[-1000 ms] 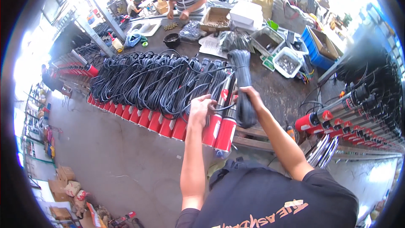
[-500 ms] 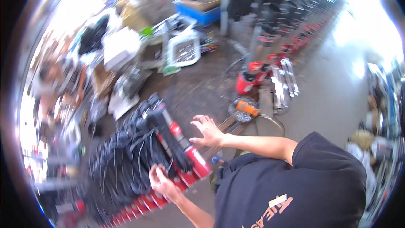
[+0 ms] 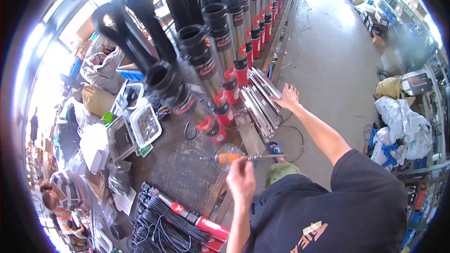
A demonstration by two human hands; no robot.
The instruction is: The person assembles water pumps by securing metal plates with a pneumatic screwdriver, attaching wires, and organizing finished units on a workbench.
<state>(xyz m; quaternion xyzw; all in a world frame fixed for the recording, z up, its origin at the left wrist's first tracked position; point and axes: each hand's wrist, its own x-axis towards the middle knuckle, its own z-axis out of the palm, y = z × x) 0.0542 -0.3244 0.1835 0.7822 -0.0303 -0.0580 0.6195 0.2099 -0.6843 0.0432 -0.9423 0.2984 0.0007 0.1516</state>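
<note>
Gripping an orange-handled screwdriver (image 3: 243,157) in our left hand (image 3: 241,178), fingers closed round it, held level above the floor — tip blurred. Right hand (image 3: 288,97) open, fingers spread, touching the steel tubes (image 3: 262,100). Red-capped pumps (image 3: 220,107) stand just left; black cable coils (image 3: 159,227) cut off below.

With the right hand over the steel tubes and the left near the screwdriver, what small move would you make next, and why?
Probably close the right hand on the top steel tube: its open fingers already rest on the stack, while the left hand sits at the orange-handled screwdriver, grip unclear.
</note>
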